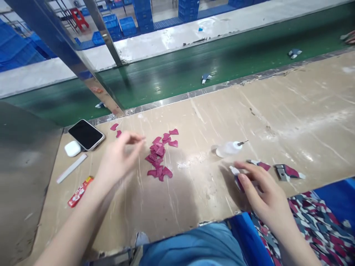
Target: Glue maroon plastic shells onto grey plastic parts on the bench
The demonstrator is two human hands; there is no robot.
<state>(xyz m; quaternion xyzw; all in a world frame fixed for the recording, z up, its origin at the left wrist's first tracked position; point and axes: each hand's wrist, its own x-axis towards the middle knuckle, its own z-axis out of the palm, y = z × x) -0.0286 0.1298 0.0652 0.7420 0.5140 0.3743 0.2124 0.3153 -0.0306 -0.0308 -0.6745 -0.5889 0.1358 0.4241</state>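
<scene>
My left hand (120, 159), a little blurred, hovers left of a loose pile of small maroon pieces (157, 150). Its thumb and forefinger come together in a pinch; whatever may be between them is too small to make out. My right hand (263, 188) is closed on a small piece with a white tip and dark, maroon parts (237, 178), partly hidden by the fingers. Just beyond it, a white squeeze bottle with a thin needle tip (229, 149) lies on its side. Two similar multicoloured pieces, one partly maroon (262, 165) and one with a grey block (288, 172), lie right of this hand.
A phone (86, 135), white case (72, 148), pale strip (72, 168) and red packet (80, 191) lie at left. A green belt (166, 81) carries small pieces behind a metal post (91, 81). A blue bin (246, 236) of pieces stands below right. Another person's hand shows far right.
</scene>
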